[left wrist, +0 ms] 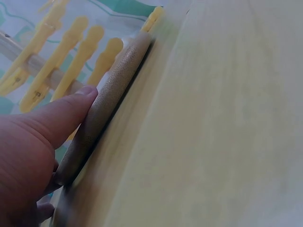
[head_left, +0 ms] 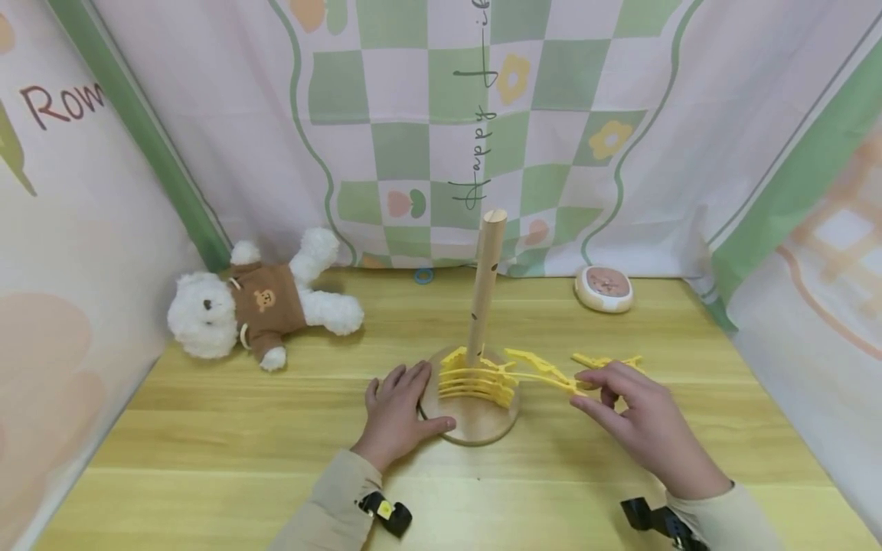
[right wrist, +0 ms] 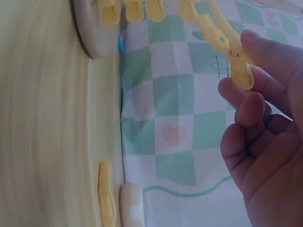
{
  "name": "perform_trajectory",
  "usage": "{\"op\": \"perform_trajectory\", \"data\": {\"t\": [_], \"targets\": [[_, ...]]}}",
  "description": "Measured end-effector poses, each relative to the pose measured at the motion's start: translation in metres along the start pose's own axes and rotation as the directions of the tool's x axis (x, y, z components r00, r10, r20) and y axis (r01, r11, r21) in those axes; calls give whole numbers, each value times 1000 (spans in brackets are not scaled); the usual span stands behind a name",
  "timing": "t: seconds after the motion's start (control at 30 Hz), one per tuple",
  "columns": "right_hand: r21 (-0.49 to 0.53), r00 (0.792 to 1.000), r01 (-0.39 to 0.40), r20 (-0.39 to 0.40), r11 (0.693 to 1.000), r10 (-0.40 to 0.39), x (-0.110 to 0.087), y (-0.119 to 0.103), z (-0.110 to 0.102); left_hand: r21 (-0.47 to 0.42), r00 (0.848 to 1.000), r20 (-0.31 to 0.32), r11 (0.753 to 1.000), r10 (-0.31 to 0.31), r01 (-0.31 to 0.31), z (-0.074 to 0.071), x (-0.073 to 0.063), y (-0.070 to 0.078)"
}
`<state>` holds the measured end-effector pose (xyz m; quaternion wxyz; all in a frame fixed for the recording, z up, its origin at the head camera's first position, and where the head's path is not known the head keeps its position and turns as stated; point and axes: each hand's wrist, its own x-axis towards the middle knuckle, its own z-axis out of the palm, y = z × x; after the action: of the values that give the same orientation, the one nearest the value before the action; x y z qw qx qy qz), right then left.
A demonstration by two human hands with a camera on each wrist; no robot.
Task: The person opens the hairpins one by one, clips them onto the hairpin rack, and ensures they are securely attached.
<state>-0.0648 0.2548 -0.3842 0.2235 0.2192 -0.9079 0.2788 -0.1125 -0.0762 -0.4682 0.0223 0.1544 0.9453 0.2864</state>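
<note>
A wooden post (head_left: 486,275) stands upright on a round wooden base (head_left: 475,428). Several yellow plastic clips (head_left: 475,386) are stacked around its lower part. My left hand (head_left: 400,413) rests at the base's left edge, fingers spread along the rim and thumb (left wrist: 78,106) on its top. Pinched by its handle end between my right thumb and fingers is another yellow clip (head_left: 540,375), its long curved arms spread apart and pointing left toward the post. One arm has a jagged edge in the right wrist view, where my right hand (right wrist: 270,123) shows with its other fingers curled.
Another yellow clip (head_left: 606,361) lies on the table (head_left: 227,444) behind my right hand. A white plush toy (head_left: 265,306) in a brown top lies back left. Toward the back are a blue ring (head_left: 423,276) and a white-and-pink rounded device (head_left: 603,289), before a checked curtain (head_left: 462,84).
</note>
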Motion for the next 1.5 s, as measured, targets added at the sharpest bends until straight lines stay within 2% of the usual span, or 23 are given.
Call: {"op": "perform_trajectory", "data": {"t": [0.5,1.0,1.5], "targets": [[80,997,78,5,994,-79,23,-11,20,-8,1000,13,1000,8,-8,-1,0,-1],[92,995,100,14,991,-102,36,-18,32,-8,1000,8,1000,3,-3,0,1,0],[113,990,124,50,986,-130,49,-24,41,64,1000,17,998,-2,1,-1,4,3]]}}
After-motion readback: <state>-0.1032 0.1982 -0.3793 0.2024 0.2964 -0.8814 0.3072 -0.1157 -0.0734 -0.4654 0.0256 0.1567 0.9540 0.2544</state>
